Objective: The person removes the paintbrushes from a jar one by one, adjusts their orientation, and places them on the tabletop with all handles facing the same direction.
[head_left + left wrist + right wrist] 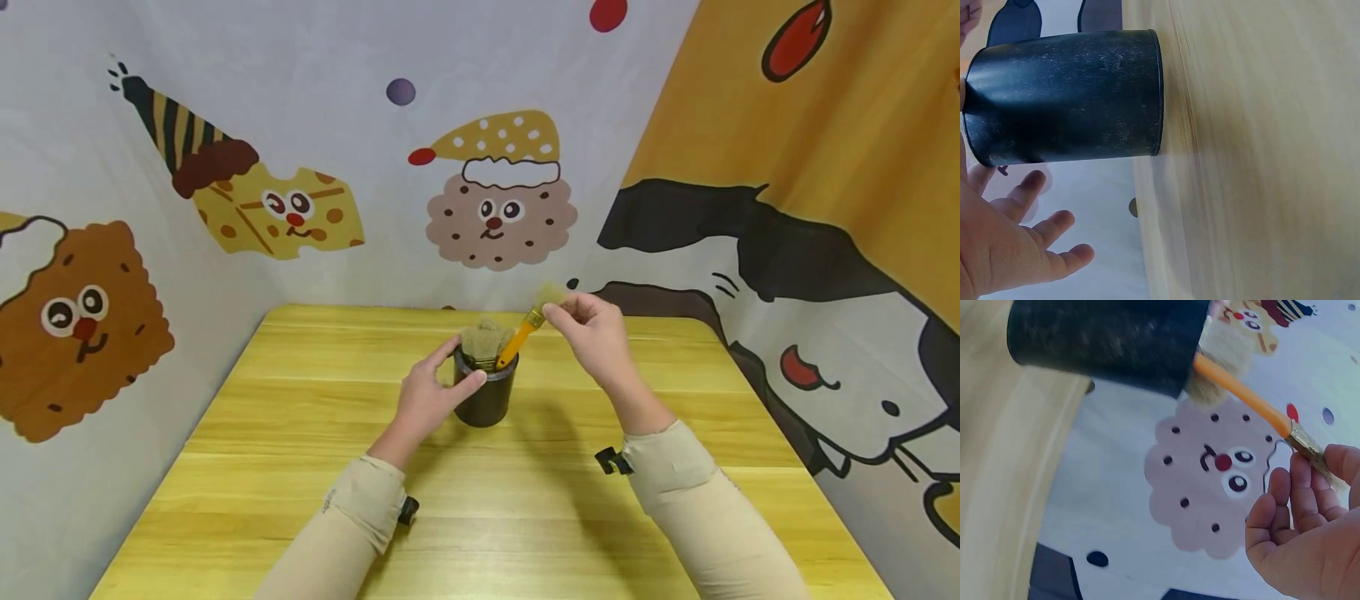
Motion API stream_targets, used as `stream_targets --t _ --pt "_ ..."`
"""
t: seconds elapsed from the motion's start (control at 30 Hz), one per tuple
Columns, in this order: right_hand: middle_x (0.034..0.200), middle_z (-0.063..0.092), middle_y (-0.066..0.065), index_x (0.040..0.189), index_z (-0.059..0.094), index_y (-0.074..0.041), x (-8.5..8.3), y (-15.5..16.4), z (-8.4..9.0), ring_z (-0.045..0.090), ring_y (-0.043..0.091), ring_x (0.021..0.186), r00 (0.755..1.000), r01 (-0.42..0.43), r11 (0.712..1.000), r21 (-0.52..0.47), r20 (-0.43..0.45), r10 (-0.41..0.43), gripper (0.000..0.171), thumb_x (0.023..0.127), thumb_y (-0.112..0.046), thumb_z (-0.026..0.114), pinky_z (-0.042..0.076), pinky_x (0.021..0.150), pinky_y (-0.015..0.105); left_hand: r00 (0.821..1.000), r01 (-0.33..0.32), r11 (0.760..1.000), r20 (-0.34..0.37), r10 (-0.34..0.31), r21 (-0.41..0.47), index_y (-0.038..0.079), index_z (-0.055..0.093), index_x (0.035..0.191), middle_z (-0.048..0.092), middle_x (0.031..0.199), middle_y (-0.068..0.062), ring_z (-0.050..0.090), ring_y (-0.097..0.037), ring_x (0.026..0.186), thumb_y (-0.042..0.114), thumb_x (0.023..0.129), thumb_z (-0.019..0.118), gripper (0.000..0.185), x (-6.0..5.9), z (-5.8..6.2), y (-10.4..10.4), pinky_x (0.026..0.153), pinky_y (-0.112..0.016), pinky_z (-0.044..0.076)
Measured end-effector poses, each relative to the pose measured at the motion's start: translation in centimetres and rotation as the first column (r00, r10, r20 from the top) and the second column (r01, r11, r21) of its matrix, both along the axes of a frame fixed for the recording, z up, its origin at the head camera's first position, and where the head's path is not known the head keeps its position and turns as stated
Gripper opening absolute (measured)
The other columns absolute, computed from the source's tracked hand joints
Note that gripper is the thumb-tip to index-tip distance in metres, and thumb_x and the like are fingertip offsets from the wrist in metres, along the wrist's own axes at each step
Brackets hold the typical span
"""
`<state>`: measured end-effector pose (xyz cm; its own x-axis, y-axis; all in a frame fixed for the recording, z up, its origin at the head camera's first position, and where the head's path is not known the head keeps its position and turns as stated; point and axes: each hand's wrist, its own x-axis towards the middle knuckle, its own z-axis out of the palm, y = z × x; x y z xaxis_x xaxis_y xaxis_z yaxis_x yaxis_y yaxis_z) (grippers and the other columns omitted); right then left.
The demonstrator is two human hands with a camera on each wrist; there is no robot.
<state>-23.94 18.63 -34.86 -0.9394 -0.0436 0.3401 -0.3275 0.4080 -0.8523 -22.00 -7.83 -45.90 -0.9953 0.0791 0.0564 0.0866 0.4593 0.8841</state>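
Note:
A black cup [482,407] stands upright on the table, with several brushes [486,337] in it, bristles up. My left hand [426,402] holds the cup at its rim between thumb and forefinger; in the left wrist view the other fingers [1060,225] spread out beside it. With thumb and fingertips, my right hand [596,333] pinches a paintbrush [1244,394] near its metal band and pale bristles. The orange handle slants down, its end at the cup's mouth.
The cup is on a light wooden table [315,467]. Behind and beside the table hang cloth walls [337,100] printed with cartoon figures, close to its back edge. Each sleeve carries a small black wrist mount [613,461].

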Motion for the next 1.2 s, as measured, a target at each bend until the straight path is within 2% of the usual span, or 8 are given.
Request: stream_targets --t 0.13,0.2,0.3,0.4,0.53,0.73,0.9,1.2 --pt "0.072 0.061 -0.010 0.101 0.074 -0.002 0.0 1.2 1.3 0.045 0.012 0.066 0.998 0.018 0.999 -0.044 0.056 -0.015 0.036 0.102 -0.038 0.074 0.041 0.064 0.028 1.000 -0.001 1.000 0.001 0.001 0.003 0.053 0.036 0.162 0.050 0.166 0.005 0.031 -0.017 0.045 0.071 0.091 0.074 0.082 0.1 0.1 0.0 0.061 -0.037 0.046" --pt "0.079 0.069 -0.011 0.106 0.075 0.001 0.1 1.8 1.8 0.053 0.011 0.075 0.997 0.024 0.998 -0.059 0.072 -0.020 0.039 0.103 -0.038 0.074 0.045 0.071 0.026 1.000 -0.003 1.000 -0.005 0.003 0.003 0.053 0.036 0.162 0.052 0.164 0.006 0.046 -0.023 0.052 0.071 0.091 0.074 0.082 0.2 0.2 0.1 0.073 -0.041 0.051" --pt "0.090 0.075 -0.009 0.111 0.075 0.003 0.1 2.8 2.2 0.064 0.013 0.092 0.995 0.033 0.997 -0.074 0.093 -0.026 0.042 0.103 -0.038 0.073 0.051 0.084 0.023 1.000 0.000 1.000 -0.013 0.000 0.020 0.052 0.037 0.162 0.054 0.162 0.005 0.072 -0.034 0.100 0.069 0.092 0.074 0.082 0.2 0.1 0.1 0.098 -0.054 0.054" --pt "0.092 0.076 -0.013 0.114 0.073 0.003 0.0 3.8 2.2 0.063 0.018 0.101 0.990 0.050 0.996 -0.071 0.139 -0.039 0.045 0.103 -0.041 0.072 0.050 0.092 0.027 1.000 0.007 0.999 -0.012 -0.007 0.043 0.052 0.037 0.162 0.055 0.161 0.002 0.051 -0.040 0.149 0.069 0.092 0.074 0.082 0.2 0.0 0.2 0.114 -0.064 0.047" --pt "0.096 0.073 -0.013 0.116 0.069 0.001 -0.6 4.9 1.5 0.058 0.018 0.101 0.972 0.056 0.998 -0.034 0.232 -0.046 0.047 0.104 -0.045 0.069 0.048 0.093 0.030 1.000 0.012 0.999 -0.009 -0.011 0.053 0.052 0.036 0.162 0.056 0.159 0.000 0.049 -0.040 0.151 0.070 0.092 0.073 0.082 0.2 -0.1 0.2 0.115 -0.066 0.045" --pt "0.109 0.073 0.002 0.122 0.070 0.001 -2.4 5.9 -1.2 0.066 0.017 0.107 0.939 -0.022 0.999 0.042 0.343 0.006 0.044 0.107 -0.041 0.067 0.054 0.094 0.027 1.000 0.008 0.998 -0.004 -0.008 0.057 0.053 0.036 0.161 0.057 0.158 0.000 0.050 -0.041 0.150 0.068 0.093 0.073 0.080 0.3 -0.1 0.3 0.114 -0.066 0.047" --pt "0.117 0.072 0.011 0.119 0.070 -0.003 -3.5 5.8 -3.7 0.067 0.029 0.117 0.903 -0.086 0.990 0.111 0.428 0.030 0.043 0.106 -0.044 0.066 0.054 0.098 0.035 1.000 0.003 0.998 0.018 -0.004 0.065 0.055 0.037 0.160 0.057 0.157 0.000 0.051 -0.041 0.149 0.069 0.092 0.074 0.079 0.4 0.0 0.3 0.112 -0.065 0.048" --pt "0.119 0.072 0.016 0.126 0.071 -0.004 -5.4 5.0 -7.2 0.067 0.033 0.112 0.857 -0.187 0.970 0.155 0.509 0.084 0.040 0.107 -0.038 0.064 0.055 0.105 0.051 0.999 0.003 0.996 0.032 -0.006 0.090 0.055 0.036 0.160 0.057 0.157 0.000 0.055 -0.040 0.146 0.070 0.091 0.074 0.080 0.4 0.1 0.3 0.111 -0.065 0.049"
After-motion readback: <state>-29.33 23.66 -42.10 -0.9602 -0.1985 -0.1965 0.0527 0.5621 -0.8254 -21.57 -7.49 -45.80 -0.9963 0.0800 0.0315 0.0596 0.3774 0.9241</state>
